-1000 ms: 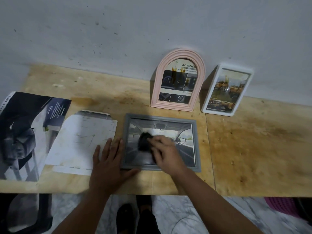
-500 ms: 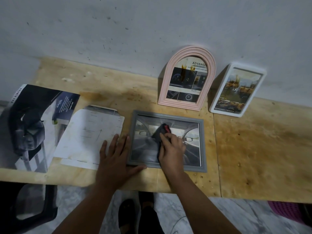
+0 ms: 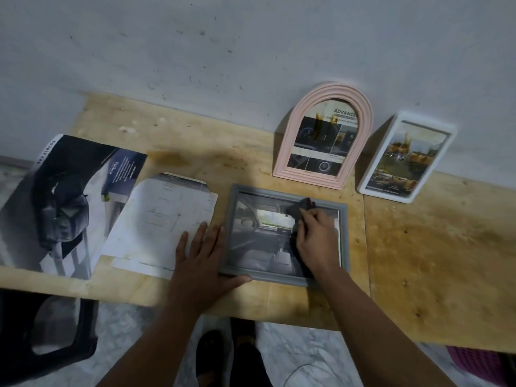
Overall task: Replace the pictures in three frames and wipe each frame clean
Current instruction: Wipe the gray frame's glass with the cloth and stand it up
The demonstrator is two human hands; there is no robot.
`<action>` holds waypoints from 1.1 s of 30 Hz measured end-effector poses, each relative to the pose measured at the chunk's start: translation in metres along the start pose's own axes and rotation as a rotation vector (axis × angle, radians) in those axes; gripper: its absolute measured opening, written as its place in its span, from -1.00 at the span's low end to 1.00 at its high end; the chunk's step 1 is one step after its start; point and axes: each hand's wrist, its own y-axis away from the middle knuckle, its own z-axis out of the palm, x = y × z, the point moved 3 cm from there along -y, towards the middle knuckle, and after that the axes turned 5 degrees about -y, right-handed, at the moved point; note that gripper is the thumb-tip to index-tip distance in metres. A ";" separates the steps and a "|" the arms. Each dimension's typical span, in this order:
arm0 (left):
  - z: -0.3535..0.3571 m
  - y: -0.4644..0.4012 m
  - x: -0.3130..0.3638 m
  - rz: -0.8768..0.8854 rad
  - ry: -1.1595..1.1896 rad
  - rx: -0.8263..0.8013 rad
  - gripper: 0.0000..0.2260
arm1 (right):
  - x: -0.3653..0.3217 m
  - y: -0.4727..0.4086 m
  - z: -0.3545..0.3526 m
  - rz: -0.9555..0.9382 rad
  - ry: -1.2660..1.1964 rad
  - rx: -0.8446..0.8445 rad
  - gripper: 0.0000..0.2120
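Note:
A grey rectangular frame (image 3: 286, 191) lies flat on the wooden table (image 3: 432, 261), holding a car-interior picture. My right hand (image 3: 317, 238) presses a dark cloth (image 3: 300, 209) onto the glass near the frame's upper right. My left hand (image 3: 199, 261) lies flat with fingers spread at the frame's lower left corner, thumb along its bottom edge. A pink arched frame (image 3: 324, 135) and a white rectangular frame (image 3: 405, 160) lean upright against the wall, each with a picture in it.
A white sheet of paper (image 3: 162, 219) lies left of the grey frame, partly under my left hand. A large car brochure page (image 3: 64, 202) lies at the far left. A dark stool (image 3: 47, 339) stands below the table's left edge, a purple basket (image 3: 480, 361) at lower right.
My right hand has slid the cloth across the glass from the left-centre towards the frame's upper right. My left hand stays at the lower left corner. The view has shifted slightly.

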 end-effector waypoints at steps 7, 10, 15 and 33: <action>0.001 -0.002 -0.002 -0.014 -0.004 -0.024 0.08 | -0.089 -0.002 0.053 -0.256 0.037 -0.164 -0.64; 0.002 -0.002 -0.003 -0.008 -0.004 -0.016 0.09 | -0.090 0.018 0.048 -0.402 0.048 -0.250 -0.64; 0.003 -0.001 -0.001 0.014 0.008 0.044 0.08 | -0.079 0.056 0.016 -0.648 -0.020 -0.598 -0.63; 0.002 0.000 -0.002 -0.002 0.002 0.018 0.08 | -0.073 0.061 0.022 -0.491 -0.007 -0.417 -0.64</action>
